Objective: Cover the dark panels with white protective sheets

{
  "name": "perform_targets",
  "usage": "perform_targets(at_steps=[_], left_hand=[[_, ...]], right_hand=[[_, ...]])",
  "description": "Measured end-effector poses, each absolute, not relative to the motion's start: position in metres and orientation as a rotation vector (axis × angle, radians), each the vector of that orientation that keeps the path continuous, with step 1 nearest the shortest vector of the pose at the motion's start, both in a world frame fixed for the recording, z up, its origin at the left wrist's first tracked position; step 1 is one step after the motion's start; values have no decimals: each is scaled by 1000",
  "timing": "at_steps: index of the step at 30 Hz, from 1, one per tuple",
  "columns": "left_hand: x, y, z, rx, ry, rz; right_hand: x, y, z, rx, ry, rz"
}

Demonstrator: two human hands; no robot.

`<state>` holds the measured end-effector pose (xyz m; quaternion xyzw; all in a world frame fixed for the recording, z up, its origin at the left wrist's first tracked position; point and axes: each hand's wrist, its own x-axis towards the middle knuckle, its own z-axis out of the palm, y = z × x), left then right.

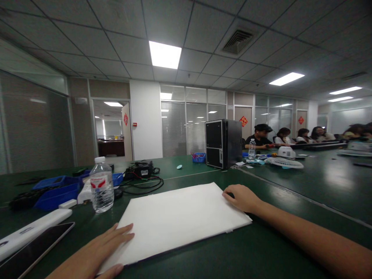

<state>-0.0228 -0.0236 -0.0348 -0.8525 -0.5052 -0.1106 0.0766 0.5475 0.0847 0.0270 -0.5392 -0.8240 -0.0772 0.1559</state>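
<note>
A large white sheet (177,221) lies flat on the green table (290,217) in front of me. My left hand (104,248) rests open on the sheet's near left corner, fingers stretched flat. At the far right edge of the sheet is my right hand (242,197), fingers curled down over something small and dark that I cannot make out.
A water bottle (101,185) stands left of the sheet. Blue bins (58,190), cables (142,180), a white bar (31,230) and a dark tablet (35,248) lie at left. A black computer case (222,143) and a white fan (285,162) stand further back. Several people sit at far right.
</note>
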Motion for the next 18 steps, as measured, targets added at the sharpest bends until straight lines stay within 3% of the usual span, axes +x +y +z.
perform_targets(at_steps=[8,13,18], left_hand=[[-21,-21,-33,-2598,-1544,-242],[-12,-26,-45,-2440,-1517,-496],[-7,-33,-34,-2486,-1544,-434]], right_hand=[[550,86,25,-1512,-2366,-187],[551,87,25,-1542,-2359,-192],[550,86,26,-1586,-2362,-190]])
